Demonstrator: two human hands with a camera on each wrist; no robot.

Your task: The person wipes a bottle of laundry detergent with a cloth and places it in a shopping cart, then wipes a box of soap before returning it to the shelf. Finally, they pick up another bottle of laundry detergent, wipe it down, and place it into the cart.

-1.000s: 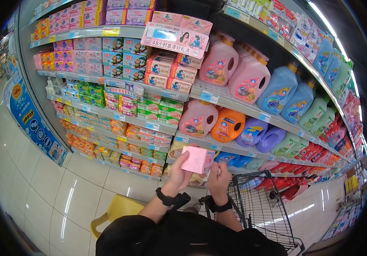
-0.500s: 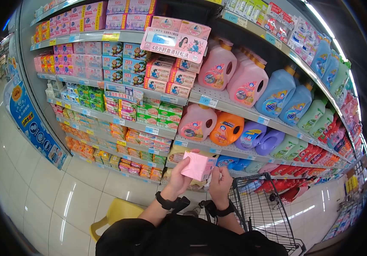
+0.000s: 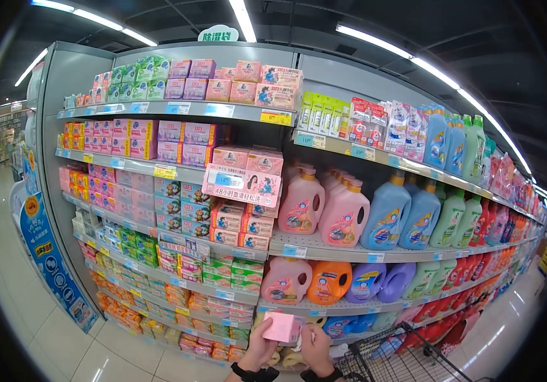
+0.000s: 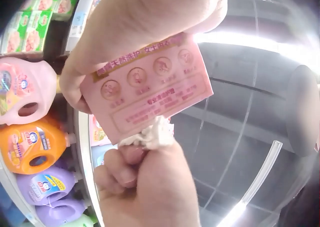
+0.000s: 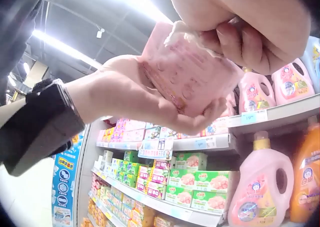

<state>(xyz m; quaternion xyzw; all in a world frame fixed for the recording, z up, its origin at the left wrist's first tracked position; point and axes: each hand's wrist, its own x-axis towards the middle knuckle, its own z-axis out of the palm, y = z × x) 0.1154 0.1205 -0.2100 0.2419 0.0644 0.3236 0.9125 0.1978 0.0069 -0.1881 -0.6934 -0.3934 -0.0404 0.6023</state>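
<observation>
My left hand (image 3: 259, 347) grips a small pink soap box (image 3: 280, 327) in front of the shelves, fingers and thumb around its sides. In the left wrist view, a printed face of the soap box (image 4: 150, 89) shows a row of round icons and lines of text. Curled fingers of my right hand (image 4: 145, 184) pinch a crumpled white tissue (image 4: 152, 136) right at the box's lower edge. From the right wrist, the white tissue (image 5: 187, 37) overlaps the box's upper part, and the left palm supports the box from below.
Shelves of boxed soaps (image 3: 178, 210) rise at the left; pink detergent bottles (image 3: 302, 204) and an orange bottle (image 3: 329, 282) stand right of them. A pink price sign (image 3: 241, 184) juts from a shelf. A black wire shopping cart (image 3: 391, 360) is at the lower right.
The head view has tilted up, bringing the top shelves and ceiling lights into view, so both hands sit lower in it. The left hand keeps the soap box, the right stays close beside it.
</observation>
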